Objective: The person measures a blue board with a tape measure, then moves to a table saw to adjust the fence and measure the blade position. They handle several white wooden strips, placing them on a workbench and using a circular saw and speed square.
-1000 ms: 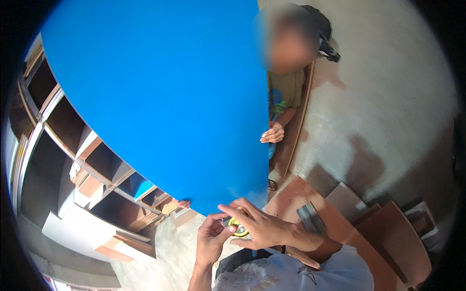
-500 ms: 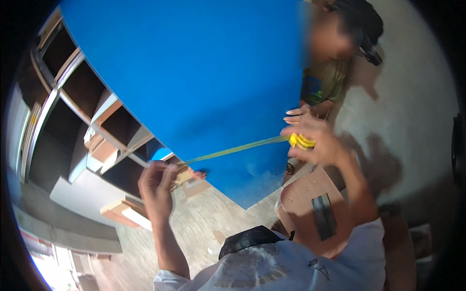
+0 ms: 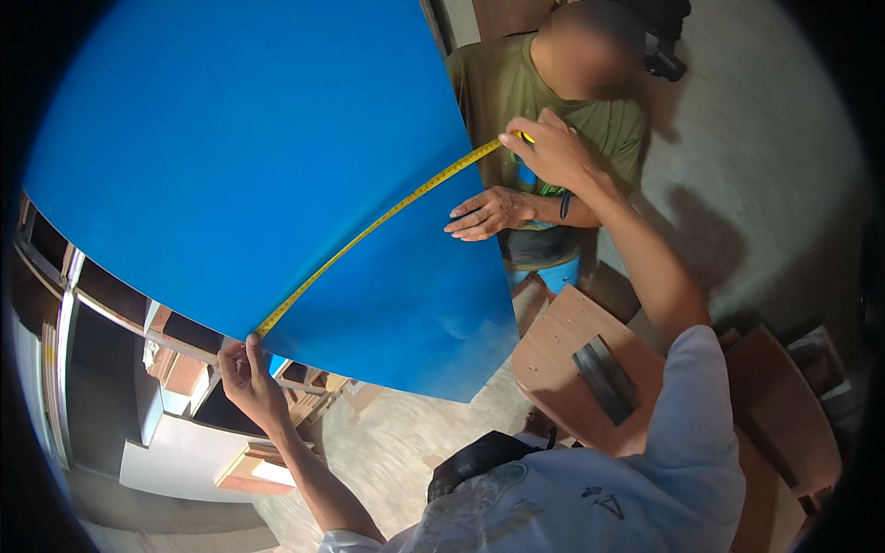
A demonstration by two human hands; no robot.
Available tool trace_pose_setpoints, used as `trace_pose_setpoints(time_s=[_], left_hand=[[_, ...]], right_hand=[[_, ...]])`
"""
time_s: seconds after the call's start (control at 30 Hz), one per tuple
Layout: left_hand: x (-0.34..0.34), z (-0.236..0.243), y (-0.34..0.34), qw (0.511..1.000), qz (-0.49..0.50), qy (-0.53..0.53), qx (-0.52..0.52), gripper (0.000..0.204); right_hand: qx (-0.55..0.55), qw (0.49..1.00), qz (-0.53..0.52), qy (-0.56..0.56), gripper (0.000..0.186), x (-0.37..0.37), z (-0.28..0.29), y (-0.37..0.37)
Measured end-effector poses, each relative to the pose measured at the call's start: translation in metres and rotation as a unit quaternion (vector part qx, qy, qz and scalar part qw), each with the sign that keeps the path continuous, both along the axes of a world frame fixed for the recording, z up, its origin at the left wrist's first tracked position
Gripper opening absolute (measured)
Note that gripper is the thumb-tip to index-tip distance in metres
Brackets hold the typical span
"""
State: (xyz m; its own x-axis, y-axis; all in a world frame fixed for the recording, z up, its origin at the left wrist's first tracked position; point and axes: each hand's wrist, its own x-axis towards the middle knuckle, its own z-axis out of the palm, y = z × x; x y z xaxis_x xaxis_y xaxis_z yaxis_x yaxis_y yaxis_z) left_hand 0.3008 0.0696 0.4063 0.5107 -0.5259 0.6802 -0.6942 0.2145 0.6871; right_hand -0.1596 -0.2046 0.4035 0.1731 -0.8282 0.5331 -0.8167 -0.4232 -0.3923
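Note:
A large blue panel (image 3: 277, 138) fills the upper left and middle. Across it runs the yellow blade of a tape measure (image 3: 387, 217), bowed slightly. At the panel's left edge my left hand (image 3: 247, 369) pinches the blade's end between thumb and fingers. My right hand (image 3: 553, 152) is closed around the tape measure's case just beyond the right edge; only a bit of yellow shows between the fingers. A co-worker's hand (image 3: 490, 214) lies flat on the panel below the blade, near its right edge.
A co-worker in an olive shirt (image 3: 590, 124) stands at the right edge. Nearer me is a wooden board (image 3: 553, 355) with a dark grey block (image 3: 606, 380) on it. White and dark shelving (image 3: 111, 341) stands at the left, beside a pale floor (image 3: 378, 452).
The tape measure has moved farther up the panel, with more blade out. My right hand has gone up and left, my left hand down and left. The co-worker's hand now rests on the panel.

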Motion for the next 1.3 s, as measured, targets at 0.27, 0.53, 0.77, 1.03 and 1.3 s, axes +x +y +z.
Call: trace_pose_setpoints(time_s=[0.27, 0.53, 0.77, 1.03, 1.3], left_hand=[[0.007, -0.01, -0.019, 0.97, -0.2, 0.134, -0.022, 0.037], [0.017, -0.02, -0.019, 0.981, -0.174, 0.084, -0.003, 0.032], [0.005, -0.017, -0.019, 0.987, -0.144, 0.069, -0.027, 0.03], [-0.006, -0.027, -0.023, 0.973, -0.065, 0.137, -0.173, 0.016], [0.001, -0.032, -0.013, 0.974, -0.061, 0.139, -0.165, 0.009]], right_hand=[[-0.011, 0.999, -0.027, -0.018, 0.042, 0.031, 0.013, -0.029], [-0.199, 0.976, -0.021, -0.09, 0.038, 0.037, -0.025, -0.055], [-0.168, 0.98, -0.006, -0.111, 0.038, 0.033, -0.03, -0.056], [-0.089, 0.992, -0.048, -0.079, 0.042, 0.029, -0.013, -0.039], [-0.105, 0.988, -0.075, -0.084, 0.039, 0.048, -0.007, -0.024]])
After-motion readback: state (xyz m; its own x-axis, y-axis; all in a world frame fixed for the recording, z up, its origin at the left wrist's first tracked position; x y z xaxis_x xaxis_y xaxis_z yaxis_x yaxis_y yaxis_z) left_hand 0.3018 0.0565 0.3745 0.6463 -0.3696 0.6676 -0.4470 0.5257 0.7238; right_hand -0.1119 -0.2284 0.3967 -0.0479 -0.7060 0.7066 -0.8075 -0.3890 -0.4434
